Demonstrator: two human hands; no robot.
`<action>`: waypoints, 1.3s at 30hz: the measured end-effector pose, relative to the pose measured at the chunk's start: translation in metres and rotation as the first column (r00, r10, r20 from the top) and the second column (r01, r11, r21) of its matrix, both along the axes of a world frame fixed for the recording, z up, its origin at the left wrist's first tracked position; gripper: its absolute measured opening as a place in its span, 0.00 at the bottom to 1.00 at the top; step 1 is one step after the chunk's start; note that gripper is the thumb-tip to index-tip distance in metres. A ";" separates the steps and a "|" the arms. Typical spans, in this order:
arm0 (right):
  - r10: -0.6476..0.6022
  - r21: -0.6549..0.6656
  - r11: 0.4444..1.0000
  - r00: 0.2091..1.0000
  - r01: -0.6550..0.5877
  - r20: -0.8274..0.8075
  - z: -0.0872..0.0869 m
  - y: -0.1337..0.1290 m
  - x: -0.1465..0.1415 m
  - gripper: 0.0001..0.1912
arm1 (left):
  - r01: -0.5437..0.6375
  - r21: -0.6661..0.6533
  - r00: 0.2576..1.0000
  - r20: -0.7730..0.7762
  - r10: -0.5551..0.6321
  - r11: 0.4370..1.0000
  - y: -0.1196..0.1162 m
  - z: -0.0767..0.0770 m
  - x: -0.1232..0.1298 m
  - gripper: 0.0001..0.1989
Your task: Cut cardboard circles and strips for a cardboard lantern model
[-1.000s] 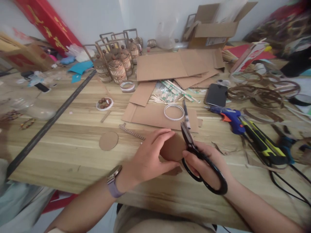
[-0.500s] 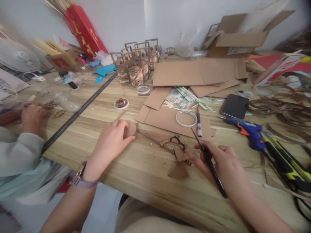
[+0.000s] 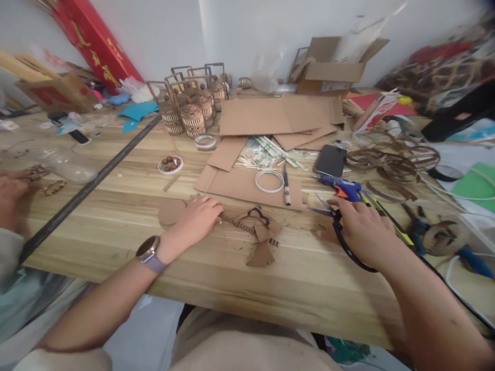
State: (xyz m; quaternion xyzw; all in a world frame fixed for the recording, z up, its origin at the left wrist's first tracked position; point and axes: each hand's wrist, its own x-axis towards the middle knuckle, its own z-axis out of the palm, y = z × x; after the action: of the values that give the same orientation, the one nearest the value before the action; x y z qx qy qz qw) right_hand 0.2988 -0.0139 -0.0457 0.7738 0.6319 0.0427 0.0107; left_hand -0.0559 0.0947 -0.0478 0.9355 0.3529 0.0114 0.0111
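My left hand [image 3: 199,221], with a watch on its wrist, lies over the left end of a notched brown strip [image 3: 240,224], its fingers closed around that end. Beside it on the left is a rounded cardboard piece [image 3: 171,212]. The scissors [image 3: 342,246] with black handles are in my right hand [image 3: 361,229], their blades apart and pointing left. Between the hands lie cut cardboard scraps [image 3: 261,255] and a dark curved piece [image 3: 258,214], with crumbs around them. A brown scrap [image 3: 326,229] is just left of the right hand.
Behind are cardboard sheets [image 3: 255,116], a white ring [image 3: 269,181], a pen [image 3: 286,185] and small lidded baskets [image 3: 193,121]. A blue glue gun [image 3: 344,188], black box [image 3: 330,159] and coiled strips [image 3: 398,157] stand right. Another person's hand [image 3: 13,193] is far left.
My left hand has moved from the rounded cardboard piece onto the strip's end. My right hand has moved right, away from the scraps, with the scissors. The view has swung right.
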 end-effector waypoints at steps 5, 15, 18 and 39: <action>0.013 -0.073 0.997 0.998 -0.018 -0.065 -0.015 -0.010 0.014 0.36 | 0.024 -0.060 0.996 -0.088 -0.029 0.998 0.007 0.027 -0.001 0.05; 0.003 -0.206 0.978 0.994 -0.025 -0.110 0.004 -0.006 0.012 0.44 | 0.014 -0.326 0.995 -0.091 -0.046 0.945 0.035 0.076 -0.034 0.08; -0.010 -0.192 0.981 0.991 -0.015 -0.131 0.008 -0.008 0.014 0.35 | -0.080 -0.416 0.995 -0.086 0.049 0.906 0.051 0.080 -0.060 0.09; 0.116 -0.313 0.931 0.967 -0.186 -0.228 0.039 0.128 -0.033 0.42 | 0.245 -0.183 0.969 0.023 -0.245 0.952 -0.036 -0.033 0.050 0.52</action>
State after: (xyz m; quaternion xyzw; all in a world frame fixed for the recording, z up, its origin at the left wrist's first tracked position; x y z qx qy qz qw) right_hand 0.2661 0.1136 -0.0071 0.7100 0.6856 -0.1439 0.0723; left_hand -0.0064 0.0586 -0.0807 0.9671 0.2335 -0.0228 0.0989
